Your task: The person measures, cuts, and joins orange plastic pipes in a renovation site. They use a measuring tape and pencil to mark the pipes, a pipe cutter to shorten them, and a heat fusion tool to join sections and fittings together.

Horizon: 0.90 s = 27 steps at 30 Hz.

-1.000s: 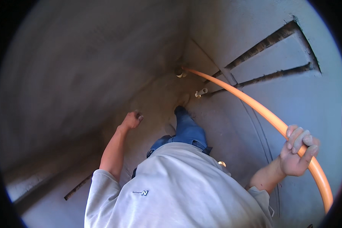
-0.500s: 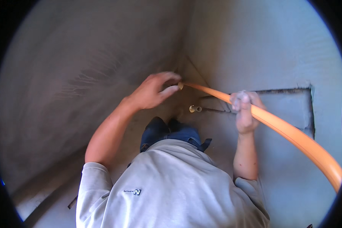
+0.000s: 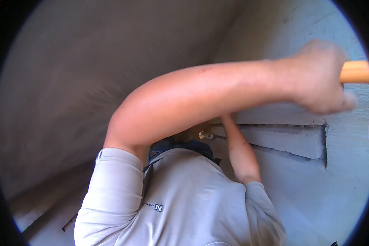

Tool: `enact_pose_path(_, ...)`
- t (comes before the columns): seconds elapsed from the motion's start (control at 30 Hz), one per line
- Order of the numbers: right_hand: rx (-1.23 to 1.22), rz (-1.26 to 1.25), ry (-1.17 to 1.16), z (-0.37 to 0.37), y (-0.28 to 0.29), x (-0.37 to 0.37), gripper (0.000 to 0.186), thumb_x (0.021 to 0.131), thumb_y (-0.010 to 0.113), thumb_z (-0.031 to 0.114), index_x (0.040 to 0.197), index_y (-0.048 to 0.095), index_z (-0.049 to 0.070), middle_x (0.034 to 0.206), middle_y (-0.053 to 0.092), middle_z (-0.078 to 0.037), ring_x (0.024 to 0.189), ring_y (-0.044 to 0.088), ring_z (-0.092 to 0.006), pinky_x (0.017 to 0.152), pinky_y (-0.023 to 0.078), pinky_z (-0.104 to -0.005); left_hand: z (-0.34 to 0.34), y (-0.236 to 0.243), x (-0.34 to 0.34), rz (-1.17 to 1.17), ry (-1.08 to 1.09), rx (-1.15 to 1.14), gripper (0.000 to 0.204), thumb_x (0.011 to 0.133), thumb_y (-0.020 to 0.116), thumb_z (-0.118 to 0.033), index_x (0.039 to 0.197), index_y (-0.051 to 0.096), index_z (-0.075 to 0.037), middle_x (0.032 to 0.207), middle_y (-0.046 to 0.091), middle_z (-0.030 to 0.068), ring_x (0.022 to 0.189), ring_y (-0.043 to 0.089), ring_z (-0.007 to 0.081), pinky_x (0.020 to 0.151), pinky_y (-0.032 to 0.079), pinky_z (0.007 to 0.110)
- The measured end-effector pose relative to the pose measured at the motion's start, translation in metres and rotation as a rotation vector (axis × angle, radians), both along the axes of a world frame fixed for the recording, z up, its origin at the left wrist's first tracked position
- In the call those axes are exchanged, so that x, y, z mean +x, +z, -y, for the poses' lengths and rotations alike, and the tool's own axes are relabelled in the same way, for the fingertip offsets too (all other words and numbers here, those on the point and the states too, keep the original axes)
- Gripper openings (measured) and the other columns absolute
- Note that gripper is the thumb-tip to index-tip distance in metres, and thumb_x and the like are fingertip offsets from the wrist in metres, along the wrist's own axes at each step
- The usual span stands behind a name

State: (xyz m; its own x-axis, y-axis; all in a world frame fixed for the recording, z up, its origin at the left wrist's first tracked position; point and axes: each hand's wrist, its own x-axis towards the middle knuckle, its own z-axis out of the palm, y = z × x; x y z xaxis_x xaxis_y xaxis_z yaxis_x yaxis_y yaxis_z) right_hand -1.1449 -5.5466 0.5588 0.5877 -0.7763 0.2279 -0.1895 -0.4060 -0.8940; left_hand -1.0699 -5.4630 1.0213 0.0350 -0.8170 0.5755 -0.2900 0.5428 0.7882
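Observation:
My left arm stretches across the view to the right. At its end my left hand [image 3: 322, 78], somewhat blurred, is closed round an orange flexible pipe [image 3: 358, 72]. A short length of the pipe shows beyond the fist, running to the right rim; the rest is hidden. My right forearm reaches forward beneath the left one, which covers my right hand, so its fingers cannot be seen. Between my body and the right forearm, a pale pipe stub [image 3: 209, 135] sticks out with a yellowish piece at its end.
On the right, the grey wall [image 3: 291, 188] has a groove [image 3: 287, 155] cut into it, meeting other cuts at a corner. A darker wall [image 3: 61, 82] rises on the left. A ledge [image 3: 49, 201] lies at the lower left.
My left hand has swung from the middle far to the right and taken hold of the orange pipe. My right hand has gone out of sight behind the left forearm.

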Motion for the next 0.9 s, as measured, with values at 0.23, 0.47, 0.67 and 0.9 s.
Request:
enact_pose_path(0.23,-0.165,-0.278,0.213,0.015,0.081,-0.014,0.054,0.085,0.072,0.029,0.127,0.057,-0.001,0.131,0.057,-0.025,0.124,0.054,-0.0368,0.102,0.044,-0.0433,0.017,-0.064,0.045,-0.145,-0.015,0.1,0.03,0.082,0.071,-0.029,0.084,0.066,0.0,0.061,0.059,0.0111,0.058,0.056,0.0171,0.06,0.049,0.035)
enact_pose_path(0.47,-0.053,-0.178,-0.083,-0.039,0.384,-0.055,0.057,0.087,0.074,0.026,0.131,0.054,-0.005,0.106,0.065,-0.012,0.077,0.055,-0.0106,0.071,0.049,-0.0275,0.05,-0.212,0.078,-0.047,-0.023,0.229,0.039,0.087,0.073,-0.037,0.093,0.066,0.001,0.06,0.057,0.0094,0.058,0.058,0.0196,0.06,0.05,0.04)
enact_pose_path(0.67,-0.299,0.188,-0.306,-0.077,0.463,-0.02,0.069,0.085,0.078,0.03,0.137,0.047,-0.005,0.116,0.064,-0.014,0.069,0.054,-0.0064,0.06,0.046,-0.0213,0.045,-0.264,0.084,0.048,0.057,0.543,0.039,0.086,0.075,-0.032,0.085,0.06,0.003,0.061,0.052,0.0064,0.06,0.054,0.0187,0.061,0.047,0.039)
enact_pose_path(0.9,-0.38,0.246,-0.317,-0.045,0.439,0.043,0.038,0.081,0.081,0.025,0.1,0.065,-0.004,0.08,0.07,-0.01,0.063,0.064,-0.0118,0.056,0.05,-0.0293,0.042,-0.327,0.094,-0.043,0.124,0.619,0.033,0.085,0.077,-0.029,0.089,0.065,0.002,0.067,0.06,0.0108,0.064,0.058,0.0213,0.065,0.048,0.039)
